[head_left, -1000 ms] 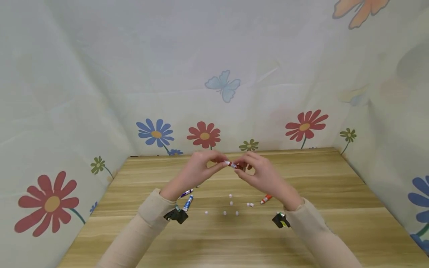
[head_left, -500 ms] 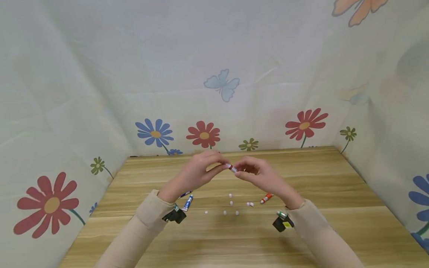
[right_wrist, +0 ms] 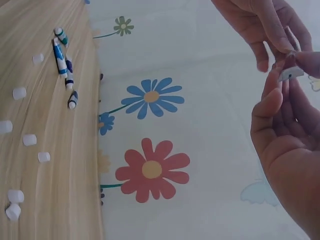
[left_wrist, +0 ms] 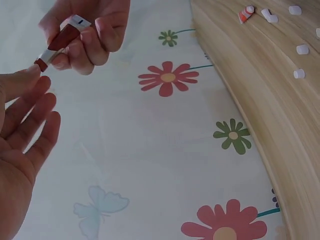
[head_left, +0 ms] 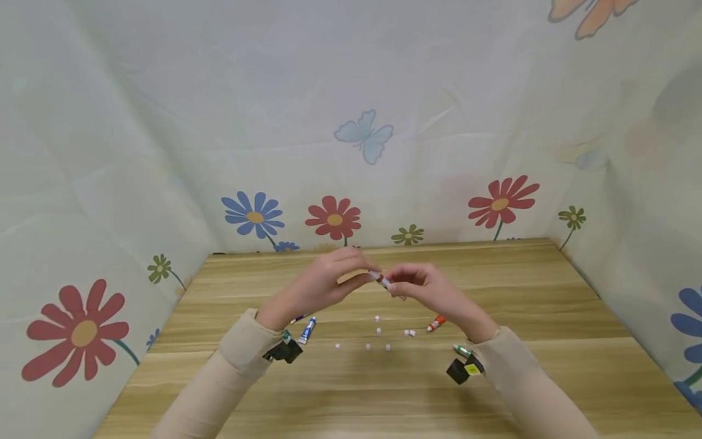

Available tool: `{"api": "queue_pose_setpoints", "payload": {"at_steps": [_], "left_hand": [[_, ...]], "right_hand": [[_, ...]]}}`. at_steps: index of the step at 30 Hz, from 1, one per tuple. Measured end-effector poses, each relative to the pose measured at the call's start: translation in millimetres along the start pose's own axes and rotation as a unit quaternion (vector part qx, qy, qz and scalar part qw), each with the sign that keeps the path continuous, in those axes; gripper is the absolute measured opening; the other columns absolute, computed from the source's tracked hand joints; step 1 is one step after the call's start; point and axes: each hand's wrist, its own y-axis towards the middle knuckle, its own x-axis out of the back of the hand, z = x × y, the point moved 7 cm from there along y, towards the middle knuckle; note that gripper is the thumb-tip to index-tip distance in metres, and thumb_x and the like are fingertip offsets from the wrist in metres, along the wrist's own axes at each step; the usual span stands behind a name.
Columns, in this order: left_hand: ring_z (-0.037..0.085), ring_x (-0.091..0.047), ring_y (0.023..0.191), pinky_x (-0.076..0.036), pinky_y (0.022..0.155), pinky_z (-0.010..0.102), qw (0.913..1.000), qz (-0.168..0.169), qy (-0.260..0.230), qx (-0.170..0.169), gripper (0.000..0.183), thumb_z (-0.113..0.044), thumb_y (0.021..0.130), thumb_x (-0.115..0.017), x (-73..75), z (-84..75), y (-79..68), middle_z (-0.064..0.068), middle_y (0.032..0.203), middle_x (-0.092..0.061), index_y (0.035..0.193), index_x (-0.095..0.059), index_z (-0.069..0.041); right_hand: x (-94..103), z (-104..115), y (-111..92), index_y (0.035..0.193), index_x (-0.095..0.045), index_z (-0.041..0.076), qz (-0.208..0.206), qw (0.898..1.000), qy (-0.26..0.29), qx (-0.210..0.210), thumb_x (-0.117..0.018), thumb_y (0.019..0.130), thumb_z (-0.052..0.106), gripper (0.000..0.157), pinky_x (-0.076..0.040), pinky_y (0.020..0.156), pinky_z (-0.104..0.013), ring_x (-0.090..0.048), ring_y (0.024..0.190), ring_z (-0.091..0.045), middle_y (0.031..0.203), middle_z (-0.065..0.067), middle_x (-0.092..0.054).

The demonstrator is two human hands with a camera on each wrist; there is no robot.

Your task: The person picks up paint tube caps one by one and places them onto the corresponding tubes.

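Observation:
A small dark red and white paint tube (head_left: 379, 278) is held between both hands above the far part of the table. My left hand (head_left: 329, 277) pinches one end with thumb and forefinger; in the left wrist view its other fingers are spread loosely. My right hand (head_left: 422, 283) holds the tube's body between thumb and curled fingers. In the left wrist view the tube (left_wrist: 65, 37) slants up to a white end with a dark mark. In the right wrist view fingers cover much of the tube (right_wrist: 291, 74).
Several small white caps (head_left: 378, 331) lie scattered mid-table (head_left: 384, 396). A blue paint tube (head_left: 308, 330) lies at left near other tubes partly behind my left arm. An orange tube (head_left: 436, 323) and a green tube (head_left: 462, 351) lie by my right forearm. Flower-printed cloth (head_left: 362, 183) surrounds the table.
My right hand has come down slightly, its fingers now more curled at the tube. The tube's slant has steepened. More of the green tube shows beside my right wrist.

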Motion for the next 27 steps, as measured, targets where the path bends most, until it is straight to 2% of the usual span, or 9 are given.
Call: {"api": "queue_pose_setpoints", "payload": {"at_steps": [3,5,7,9,12,16,22,25,27], "left_hand": [[0.013,-0.064,0.108,-0.052,0.094,0.034,0.9981,0.0,0.001,0.062,0.042,-0.016,0.092,-0.076,1.3,9.3,-2.4,0.001,0.114,-0.07,0.13,-0.063,-0.007],[0.013,-0.064,0.108,-0.052,0.094,0.036,0.9938,-0.002,0.004,0.111,0.044,-0.022,0.092,-0.077,2.6,16.4,-4.9,0.0,0.113,-0.071,0.131,-0.063,-0.009],[0.013,-0.065,0.106,-0.053,0.091,0.038,0.9879,-0.003,0.0,0.155,0.04,-0.027,0.092,-0.076,3.4,22.8,-7.6,-0.002,0.11,-0.072,0.127,-0.065,-0.012],[0.012,-0.065,0.102,-0.054,0.088,0.039,0.9821,0.001,-0.004,0.188,0.034,-0.031,0.094,-0.074,3.2,27.1,-10.0,-0.004,0.107,-0.072,0.122,-0.068,-0.013],[0.009,-0.064,0.099,-0.054,0.085,0.037,0.9755,0.008,-0.012,0.219,0.029,-0.035,0.096,-0.07,0.9,30.4,-12.4,-0.008,0.105,-0.071,0.117,-0.07,-0.015],[0.005,-0.064,0.095,-0.055,0.083,0.034,0.9742,0.001,-0.019,0.225,0.025,-0.035,0.097,-0.07,-2.8,31.4,-12.5,-0.01,0.102,-0.071,0.113,-0.071,-0.016],[0.003,-0.064,0.087,-0.055,0.08,0.029,0.9774,-0.017,-0.011,0.21,0.016,-0.028,0.099,-0.067,-7.9,28.9,-8.6,-0.009,0.096,-0.071,0.107,-0.073,-0.015],[0.004,-0.062,0.082,-0.055,0.075,0.026,0.9837,-0.028,0.008,0.177,0.012,-0.021,0.098,-0.068,-9.8,23.2,-6.1,-0.006,0.094,-0.071,0.105,-0.073,-0.013],[0.005,-0.062,0.082,-0.053,0.075,0.023,0.9906,-0.035,0.024,0.13,0.01,-0.017,0.097,-0.07,-10.3,15.8,-4.3,-0.004,0.094,-0.07,0.105,-0.073,-0.011]], "right_hand": [[1.7,4,0,0.118,-0.068,0.002,-0.026,0.999,-0.042,0.024,-0.064,0.1,0.012,0.021,-0.053,0.079,-0.031,-0.062,0.09,-0.019,0.104,-0.006,-0.067],[3.2,12,0,0.114,-0.07,0.005,-0.053,0.991,-0.103,0.062,-0.068,0.097,0.01,0.018,-0.052,0.076,-0.029,-0.06,0.086,-0.017,0.1,-0.002,-0.066],[3.4,23,0,0.11,-0.072,0.007,-0.084,0.975,-0.176,0.109,-0.071,0.094,0.009,0.016,-0.051,0.07,-0.028,-0.058,0.082,-0.016,0.094,0.001,-0.065],[2.4,33,-1,0.107,-0.073,0.008,-0.115,0.95,-0.244,0.156,-0.075,0.091,0.008,0.016,-0.05,0.067,-0.029,-0.057,0.079,-0.014,0.092,0.003,-0.064],[-0.7,41,-3,0.104,-0.073,0.007,-0.139,0.922,-0.301,0.199,-0.076,0.088,0.005,0.017,-0.051,0.066,-0.032,-0.058,0.078,-0.011,0.093,0.003,-0.064],[-3.6,43,-5,0.104,-0.072,0.008,-0.149,0.909,-0.328,0.21,-0.076,0.087,0.004,0.018,-0.05,0.066,-0.029,-0.058,0.078,-0.007,0.096,0.004,-0.064],[-7.0,44,-6,0.103,-0.071,0.009,-0.145,0.903,-0.335,0.226,-0.075,0.088,0.006,0.016,-0.05,0.065,-0.025,-0.058,0.078,-0.007,0.096,0.003,-0.063],[-6.8,42,-6,0.102,-0.072,0.009,-0.138,0.909,-0.319,0.229,-0.074,0.088,0.004,0.015,-0.049,0.064,-0.024,-0.057,0.075,-0.01,0.092,0.003,-0.063],[-4.8,40,-7,0.102,-0.073,0.009,-0.123,0.926,-0.283,0.217,-0.073,0.089,0.003,0.014,-0.048,0.063,-0.024,-0.057,0.074,-0.012,0.09,0.004,-0.063]]}}
